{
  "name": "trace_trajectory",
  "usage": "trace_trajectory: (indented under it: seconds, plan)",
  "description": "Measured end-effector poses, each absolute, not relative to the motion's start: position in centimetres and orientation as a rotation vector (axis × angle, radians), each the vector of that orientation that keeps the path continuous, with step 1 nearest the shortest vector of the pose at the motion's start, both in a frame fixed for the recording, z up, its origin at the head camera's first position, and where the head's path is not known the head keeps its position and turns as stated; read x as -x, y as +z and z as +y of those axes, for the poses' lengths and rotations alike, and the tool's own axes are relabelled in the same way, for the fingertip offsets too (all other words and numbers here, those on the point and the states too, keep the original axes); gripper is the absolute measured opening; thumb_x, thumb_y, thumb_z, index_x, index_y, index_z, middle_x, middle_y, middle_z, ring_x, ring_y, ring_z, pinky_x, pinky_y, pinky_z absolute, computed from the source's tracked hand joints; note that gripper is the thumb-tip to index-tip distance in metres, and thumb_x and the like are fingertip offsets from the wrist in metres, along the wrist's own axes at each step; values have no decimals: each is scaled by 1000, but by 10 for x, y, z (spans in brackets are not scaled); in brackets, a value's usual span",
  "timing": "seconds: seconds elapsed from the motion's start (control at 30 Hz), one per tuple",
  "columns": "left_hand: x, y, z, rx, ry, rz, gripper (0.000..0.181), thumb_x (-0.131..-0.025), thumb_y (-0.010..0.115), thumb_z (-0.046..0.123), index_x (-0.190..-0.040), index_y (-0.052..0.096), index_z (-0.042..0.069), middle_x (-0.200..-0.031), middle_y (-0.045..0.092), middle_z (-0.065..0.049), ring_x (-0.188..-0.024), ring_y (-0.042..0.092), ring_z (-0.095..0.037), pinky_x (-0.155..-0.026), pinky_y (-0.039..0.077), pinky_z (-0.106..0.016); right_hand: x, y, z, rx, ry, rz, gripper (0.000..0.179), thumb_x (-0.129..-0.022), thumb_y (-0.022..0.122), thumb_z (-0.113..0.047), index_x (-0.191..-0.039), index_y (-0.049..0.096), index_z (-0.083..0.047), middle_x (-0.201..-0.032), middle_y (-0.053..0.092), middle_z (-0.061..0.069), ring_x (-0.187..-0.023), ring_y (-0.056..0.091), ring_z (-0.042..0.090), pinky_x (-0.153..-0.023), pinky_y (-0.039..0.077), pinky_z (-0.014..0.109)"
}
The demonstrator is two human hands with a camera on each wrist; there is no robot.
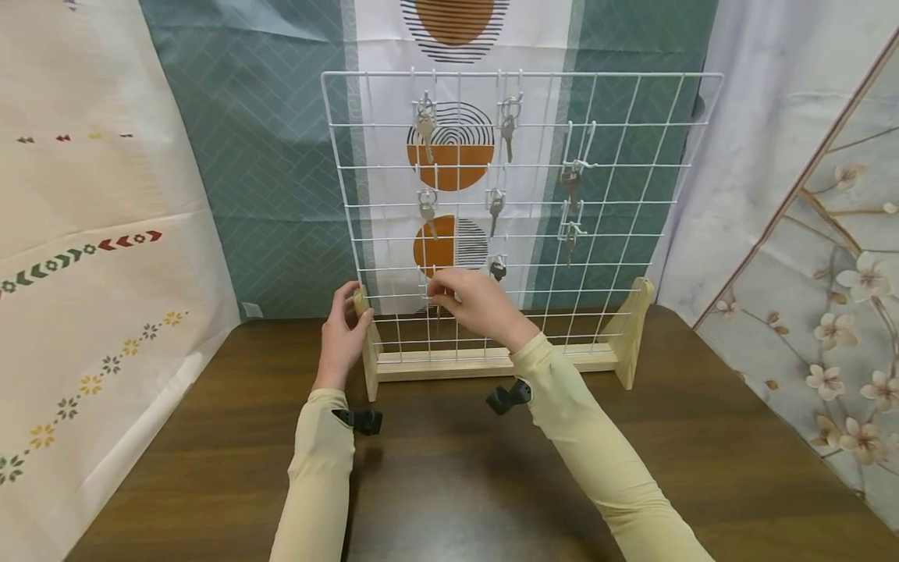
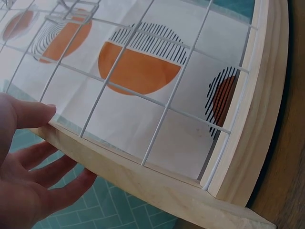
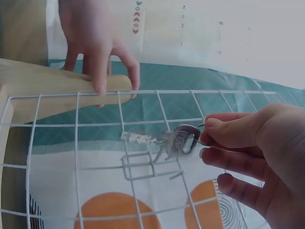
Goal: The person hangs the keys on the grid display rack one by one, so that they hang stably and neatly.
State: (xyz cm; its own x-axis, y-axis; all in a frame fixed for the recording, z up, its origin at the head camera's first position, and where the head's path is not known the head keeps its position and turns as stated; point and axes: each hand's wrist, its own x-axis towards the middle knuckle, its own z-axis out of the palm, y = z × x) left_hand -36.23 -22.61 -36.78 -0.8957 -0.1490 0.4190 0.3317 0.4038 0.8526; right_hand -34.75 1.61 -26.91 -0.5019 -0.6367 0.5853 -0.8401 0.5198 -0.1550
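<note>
A key (image 3: pixel 183 139) on a metal ring is pinched by the ring between the thumb and index finger of my right hand (image 1: pixel 481 308). It is close to a white wire hook (image 3: pixel 138 166) low on the left half of the white wire grid (image 1: pixel 555 165). In the right wrist view the key's blade points toward the wooden post side. My left hand (image 1: pixel 341 332) holds the top of the left wooden side support (image 1: pixel 370 355), thumb on one face and fingers on the other. In the left wrist view the thumb lies by the grid's edge.
Several keys hang from hooks on the grid, among them an upper left key (image 1: pixel 424 133), an upper middle key (image 1: pixel 508 136) and a right key (image 1: pixel 571 179). The wooden base bar (image 1: pixel 449 371) stands on a brown table (image 1: pixel 435 499), with patterned cloth (image 1: pixel 260 156) behind.
</note>
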Motion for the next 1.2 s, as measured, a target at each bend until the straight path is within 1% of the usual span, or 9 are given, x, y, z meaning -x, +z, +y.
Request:
trace_trajectory:
  seconds: [0.17,0.33,0.57,0.7,0.8,0.87,0.93,1.03,1.2]
  plan:
    - [364,-367,-223,163,-1506,-2227,51,-98,56,14,-144,38,25,-139,54,-19,-120,58,-36,-93,48,-55,351,-264,13,-1199,583,-2331,5,-90,67,-5,-95,66,-7,-89,68,4,-81,62,16,-75,51,29]
    - [364,-366,-219,167,-1516,-2233,52,-98,56,14,-145,37,23,-140,53,-19,-119,58,-36,-92,49,-55,355,-267,10,-1167,567,-2379,5,-90,67,-6,-94,67,-8,-89,68,4,-80,61,16,-74,51,29]
    - [364,-364,-217,164,-1523,-2225,51,-97,57,14,-144,38,27,-138,54,-18,-118,58,-36,-93,48,-55,358,-270,11,-1112,551,-2381,5,-90,67,-9,-95,68,-9,-90,70,3,-81,64,16,-73,52,30]
    - [364,-362,-217,166,-1525,-2218,51,-97,57,14,-143,39,26,-138,55,-18,-118,58,-36,-93,48,-54,360,-271,11,-1092,553,-2386,7,-90,67,-10,-97,67,-9,-94,69,3,-83,64,16,-74,52,29]
    - [365,-362,-218,169,-1518,-2219,52,-97,57,13,-144,39,26,-138,54,-19,-118,58,-36,-94,48,-54,361,-271,11,-1080,557,-2391,10,-91,67,-11,-101,67,-9,-97,67,3,-85,64,18,-74,52,30]
    - [365,-362,-218,170,-1515,-2221,52,-97,57,14,-144,38,26,-138,54,-19,-119,58,-36,-94,48,-54,361,-271,11,-1078,554,-2391,9,-91,67,-12,-100,67,-9,-96,66,3,-86,64,20,-73,52,30]
    - [364,-363,-220,171,-1513,-2224,52,-97,57,14,-145,38,25,-139,53,-19,-120,57,-36,-94,48,-55,361,-273,10,-1081,550,-2388,7,-91,67,-12,-98,68,-9,-93,66,3,-84,64,20,-72,51,30]
    - [362,-364,-223,162,-1508,-2231,52,-97,57,15,-145,38,24,-140,53,-18,-121,57,-36,-93,48,-55,362,-278,10,-1079,553,-2402,6,-91,67,-13,-97,68,-11,-88,67,2,-78,61,16,-70,49,29]
    - [361,-368,-227,158,-1504,-2229,52,-97,57,15,-145,37,23,-140,53,-20,-119,57,-36,-92,48,-55,354,-294,17,-1054,646,-2435,12,-92,65,-12,-104,67,-11,-83,68,1,-70,57,11,-65,47,25]
